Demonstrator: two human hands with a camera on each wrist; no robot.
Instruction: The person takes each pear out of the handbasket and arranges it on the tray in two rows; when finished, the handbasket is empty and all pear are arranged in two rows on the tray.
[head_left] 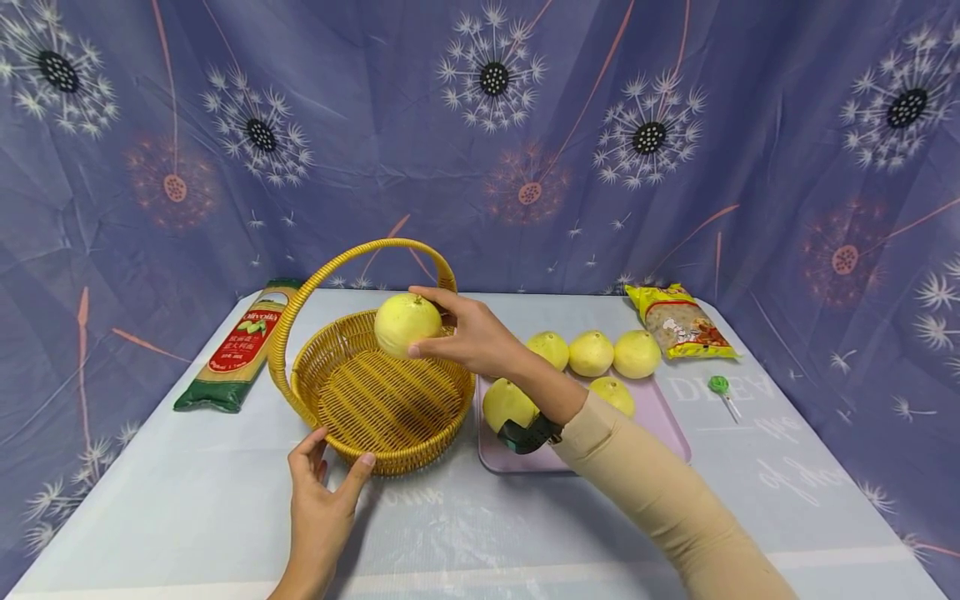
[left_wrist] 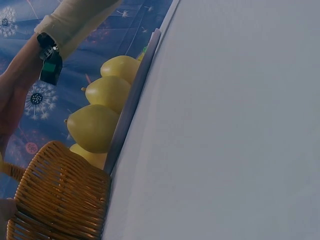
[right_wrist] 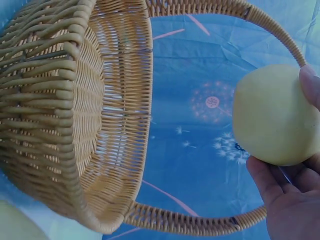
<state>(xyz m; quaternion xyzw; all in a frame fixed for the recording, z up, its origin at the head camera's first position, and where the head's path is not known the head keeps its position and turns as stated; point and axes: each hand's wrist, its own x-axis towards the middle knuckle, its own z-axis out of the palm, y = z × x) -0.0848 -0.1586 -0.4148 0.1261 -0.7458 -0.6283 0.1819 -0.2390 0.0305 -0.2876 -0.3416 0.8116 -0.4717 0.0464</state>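
A yellow pomelo (head_left: 405,325) is in my right hand (head_left: 468,337), gripped between thumb and fingers above the wicker basket (head_left: 442,446). In the right wrist view, the pomelo (right_wrist: 275,115) sits beyond the basket's rim, level with the arched handle (right_wrist: 195,220). My left hand (head_left: 322,492) holds the near rim of the basket at the front left, its thumb and fingers spread along the edge. The basket's woven floor (head_left: 390,400) shows bare. Only a fingertip of the left hand appears in the left wrist view, against the basket's side (left_wrist: 60,195).
Right of the basket, a pink tray (head_left: 667,425) carries several pomelos (head_left: 591,354), partly behind my right forearm. A green and red pasta packet (head_left: 243,342) lies at the left. At the right lie a yellow snack bag (head_left: 682,321) and a green lollipop (head_left: 720,386). A patterned curtain (head_left: 375,150) hangs behind.
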